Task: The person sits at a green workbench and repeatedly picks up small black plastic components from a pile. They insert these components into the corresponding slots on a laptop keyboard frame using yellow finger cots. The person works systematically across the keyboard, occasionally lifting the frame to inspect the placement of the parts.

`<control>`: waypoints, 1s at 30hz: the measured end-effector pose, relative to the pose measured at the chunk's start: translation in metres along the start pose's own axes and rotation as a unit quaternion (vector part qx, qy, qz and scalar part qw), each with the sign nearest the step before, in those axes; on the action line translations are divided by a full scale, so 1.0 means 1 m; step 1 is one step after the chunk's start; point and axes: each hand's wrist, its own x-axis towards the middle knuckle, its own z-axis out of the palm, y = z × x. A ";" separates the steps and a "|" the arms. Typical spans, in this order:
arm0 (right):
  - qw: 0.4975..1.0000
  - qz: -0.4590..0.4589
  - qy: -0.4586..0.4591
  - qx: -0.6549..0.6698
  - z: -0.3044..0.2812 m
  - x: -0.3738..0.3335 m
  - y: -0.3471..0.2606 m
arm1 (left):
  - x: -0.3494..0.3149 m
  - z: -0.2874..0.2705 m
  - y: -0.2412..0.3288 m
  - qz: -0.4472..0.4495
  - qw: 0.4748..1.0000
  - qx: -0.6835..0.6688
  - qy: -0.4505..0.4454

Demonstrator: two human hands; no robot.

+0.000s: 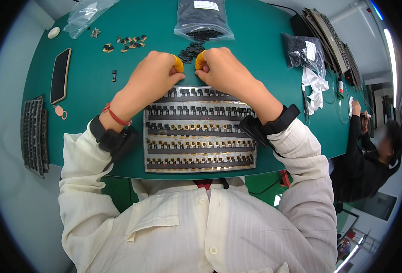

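Observation:
My left hand (157, 70) and my right hand (221, 68) are above the far edge of a metal tray (145, 136), a small gap between them. Both have yellow finger covers, with fingers curled in toward the thumbs. What either pinches, if anything, is hidden or too small to make out. Just beyond the fingertips lies a loose pile of small black parts (191, 52). Rows of small black parts (201, 110) line the tray, separated by dark strips; in the nearer rows, gold-coloured squares show on them. My forearms cover the tray's far corners.
An open clear bag of black parts (201, 20) lies behind the pile. Small black-and-gold pieces (130, 43) are scattered at far left, near a phone (61, 75). Stacked trays (33, 136) stand left. Another bag (303, 50) and crumpled white tissue (315, 88) lie right, near another person (365, 154).

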 end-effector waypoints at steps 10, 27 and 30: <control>0.997 0.000 -0.021 0.078 -0.032 -0.106 -0.039 | 0.004 0.007 -0.003 0.045 0.997 0.057 0.021; 0.992 0.075 -0.043 -0.092 0.003 -0.143 -0.057 | -0.092 0.001 0.020 0.080 0.996 -0.001 -0.051; 0.990 0.074 -0.070 -0.093 0.001 -0.139 -0.061 | -0.096 0.009 0.017 0.105 0.994 0.031 -0.027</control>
